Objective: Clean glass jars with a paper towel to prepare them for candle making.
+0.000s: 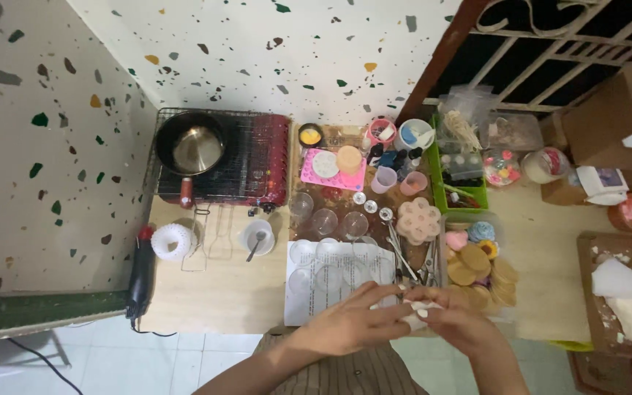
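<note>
I see a small white piece [420,307] pinched between my left hand [356,322] and right hand [462,325], fingertips of both pressed on it; long axis too hidden to tell. It sits above the counter [221,292] edge, just beside the paper sheet [330,281]

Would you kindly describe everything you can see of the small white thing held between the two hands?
The small white thing looks soft and crumpled, perhaps tissue or wax; its material cannot be told. It sits low in the head view, above the front edge of the pale wooden table, beside the white printed sheet. The left hand covers its left side and the right hand pinches it from the right, so only its middle shows.
</note>
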